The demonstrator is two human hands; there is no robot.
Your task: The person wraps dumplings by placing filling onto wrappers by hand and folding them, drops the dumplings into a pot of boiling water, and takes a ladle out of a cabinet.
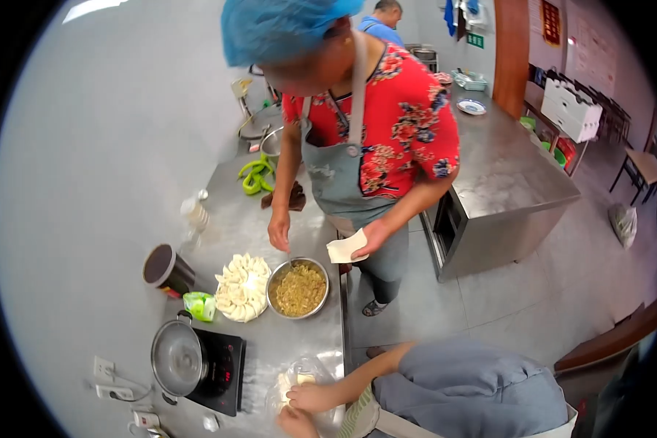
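Near the bottom, my right hand [312,398] and my left hand [297,422] are close together, fingers closed on a pale dough wrapper [284,404] that they partly hide. Under and beside them, a clear plastic bag [321,369] lies on the counter with more dough wrappers [304,379] in it. Across from me, a person in a red floral top [423,124] holds a flat dough wrapper [347,247] in one hand. That person's other hand is over a steel bowl [327,298] of chopped filling [299,290], holding a thin utensil.
A plate of folded dumplings [241,288] stands beside the bowl. Nearer the wall are a dark tub [169,270], a green packet [199,306] and a lidded pot [177,358] by a black induction cooker [226,372]. Green peppers [255,175] lie farther along the steel counter [226,190].
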